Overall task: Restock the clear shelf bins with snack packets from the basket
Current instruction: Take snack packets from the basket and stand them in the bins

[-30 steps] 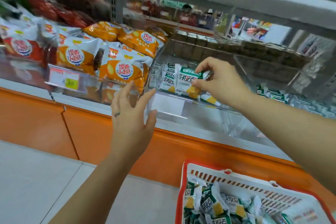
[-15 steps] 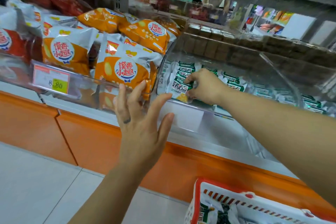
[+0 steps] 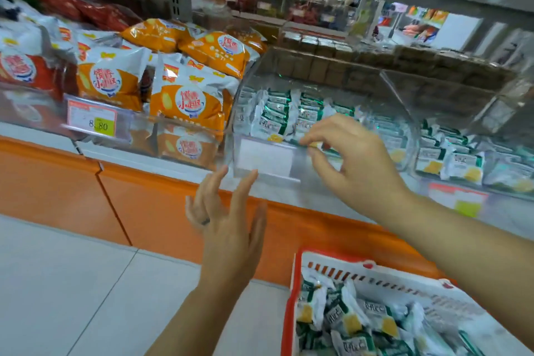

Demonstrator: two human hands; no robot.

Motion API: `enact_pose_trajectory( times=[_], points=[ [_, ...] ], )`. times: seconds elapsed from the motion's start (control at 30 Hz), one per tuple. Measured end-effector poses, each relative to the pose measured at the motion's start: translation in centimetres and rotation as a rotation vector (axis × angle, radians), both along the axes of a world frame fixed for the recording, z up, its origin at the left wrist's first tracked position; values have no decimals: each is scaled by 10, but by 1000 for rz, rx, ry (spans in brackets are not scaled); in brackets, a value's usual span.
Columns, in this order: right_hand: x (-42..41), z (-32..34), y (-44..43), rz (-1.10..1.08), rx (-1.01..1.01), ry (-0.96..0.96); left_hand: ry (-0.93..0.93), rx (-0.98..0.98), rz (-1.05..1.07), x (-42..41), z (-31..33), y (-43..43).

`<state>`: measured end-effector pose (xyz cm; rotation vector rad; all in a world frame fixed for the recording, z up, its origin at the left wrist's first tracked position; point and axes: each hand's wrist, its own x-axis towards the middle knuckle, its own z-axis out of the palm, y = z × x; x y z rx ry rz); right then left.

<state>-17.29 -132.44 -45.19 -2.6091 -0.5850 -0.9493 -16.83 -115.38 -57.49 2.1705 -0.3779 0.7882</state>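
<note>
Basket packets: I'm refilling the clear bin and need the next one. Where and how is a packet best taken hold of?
Probably take a top packet across its puffed middle, thumb on one long edge and fingers on the other. Come straight down through the open top of the basket. The packets lie loosely heaped, mostly face up, and the basket walls block a sideways approach.

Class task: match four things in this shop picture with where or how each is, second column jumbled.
1 left hand
2 right hand
3 basket
4 price tag

A at the front rim of the clear bin
B holds green-and-white packets
C in front of the orange packets
D fingers spread, empty

Pairs: 1-D, 2-A, 3-B, 4-C
</note>
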Motion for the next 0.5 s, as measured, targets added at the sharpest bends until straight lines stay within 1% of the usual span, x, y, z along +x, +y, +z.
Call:
enact_pose_trajectory(
  times=[0.03, 0.07, 0.13, 0.23, 0.33, 0.43, 0.5],
  points=[
    [-15, -10, -3, 36, -16, -11, 42, 5, -23, -10, -8, -1],
    [-30, -21, -6, 60, -21, 17, 96, 19, -53, -21, -18, -3],
    [-58, -50, -17, 74, -30, 132, 223, 59, -115, -43, -40, -7],
    [-95, -99, -37, -30, -70, 326, 484, 120, -200, -73, -59, -14],
    [-119, -137, -55, -207, -11, 616, 674, 279, -235, -90, -68, -22],
    [-138, -164, -67, -355, -12, 968, 747, 335, -237, -97, -73, -28],
    [-147, -175, -69, -418, -22, 1099, 764, 331, -235, -100, -76, -30]
  ],
)
